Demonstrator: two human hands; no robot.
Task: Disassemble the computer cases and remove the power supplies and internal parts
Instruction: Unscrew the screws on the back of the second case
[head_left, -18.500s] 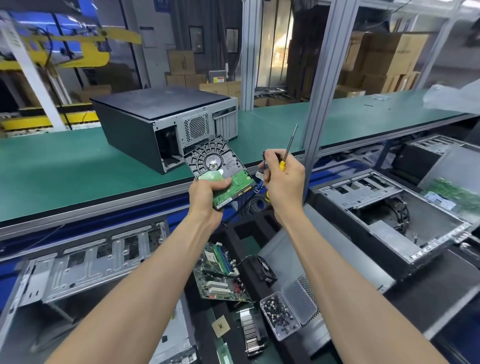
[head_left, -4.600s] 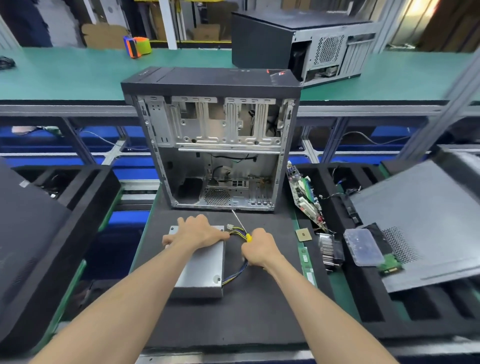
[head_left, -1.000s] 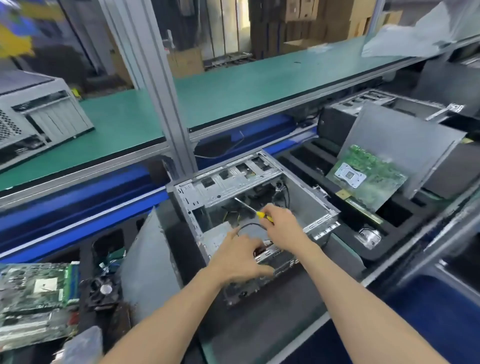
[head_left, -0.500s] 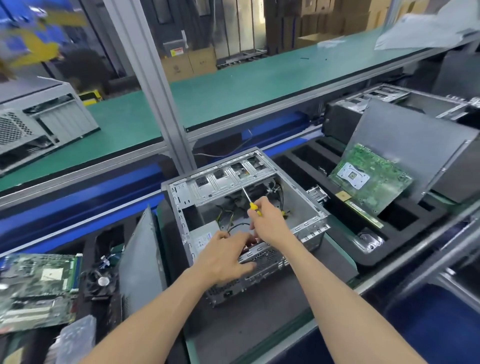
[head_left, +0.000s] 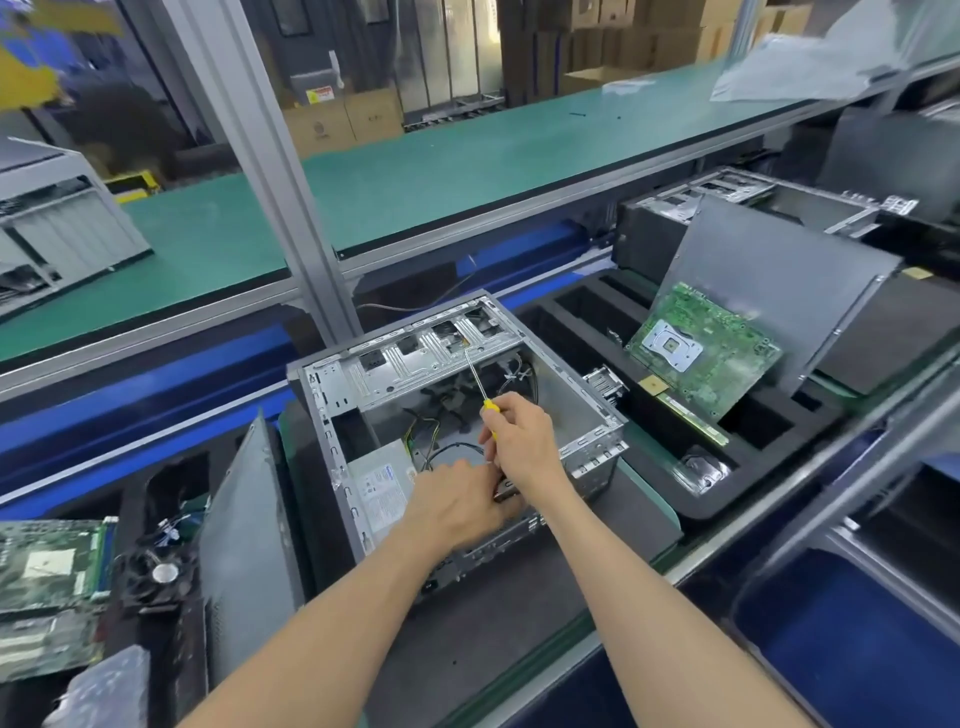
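A long green bench (head_left: 467, 171) runs across the back, with an aluminium post (head_left: 270, 171) rising in front of it and a grey computer case (head_left: 57, 228) lying on its left end. Below, on a dark foam mat (head_left: 498, 613), sits the open computer case (head_left: 457, 415) being worked on, lying on its side with its interior facing up. To its left a grey side panel (head_left: 249, 535) stands on edge, and past that a green motherboard (head_left: 47, 566) and a small black fan (head_left: 161, 571) lie in a foam tray. On the right, another motherboard (head_left: 701, 353) leans against a second grey side panel (head_left: 779, 280) in a black foam tray (head_left: 691, 483).

Inside the open case, in its near left corner, rests the silver power supply (head_left: 379, 483), cables (head_left: 431, 441) trailing from it. The left hand (head_left: 457, 504) is curled over the case's near edge beside the power supply; I can't tell exactly what its fingers grip. The right hand (head_left: 519, 441) is wrapped around a yellow-handled screwdriver (head_left: 480, 389), shaft pointing up and away into the case.
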